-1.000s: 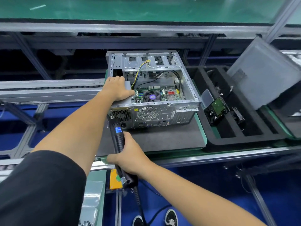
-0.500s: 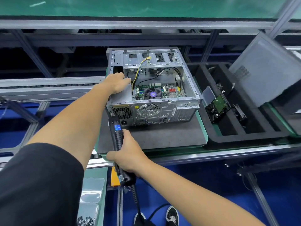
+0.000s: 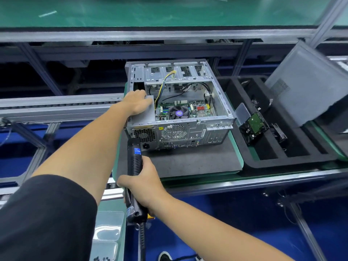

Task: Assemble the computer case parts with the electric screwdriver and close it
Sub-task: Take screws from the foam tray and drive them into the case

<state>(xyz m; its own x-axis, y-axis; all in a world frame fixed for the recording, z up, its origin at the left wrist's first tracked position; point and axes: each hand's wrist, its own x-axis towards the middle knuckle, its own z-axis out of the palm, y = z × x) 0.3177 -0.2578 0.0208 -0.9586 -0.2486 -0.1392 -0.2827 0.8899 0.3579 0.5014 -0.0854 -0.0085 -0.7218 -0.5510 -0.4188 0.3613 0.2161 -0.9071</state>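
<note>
Clear plastic trays (image 3: 107, 230), at seven o'clock: shallow, glossy, small dark fasteners in the nearest one, apparently kept within reach for the driving work. Left hand (image 3: 136, 104), at ten o'clock of the case: palm down on the flat grey PSU (image 3: 145, 114) in the case's near-left corner, fingers bent over its far edge, seemingly pressing the box against the rear panel so its holes stay lined up. Screwdriver (image 3: 134, 166), at six o'clock of the case: long black ribbed barrel with a blue label and a corded tail, tip set against the upper left corner of the rear panel beside the PSU grille, probably on a mounting screw; the screw itself is too small to tell. Right hand (image 3: 145, 183): fingers wrapped fully round the barrel's lower half, gripping it in line with the bit. Case (image 3: 190, 127), centre: open-topped box of bare stamped steel on a dark foam mat (image 3: 188, 162) on the worktop, perforated round vents at the rear, green board, black fan and yellow and black leads inside. Hard drive (image 3: 254, 127), at three o'clock: green circuit side up, propped in a slot of a black foam tray (image 3: 282, 159), not yet fitted. Side panel (image 3: 308, 91), at two o'clock: flat matt grey sheet with a vent patch, leaning tilted behind the tray, so closing remains undone.
</note>
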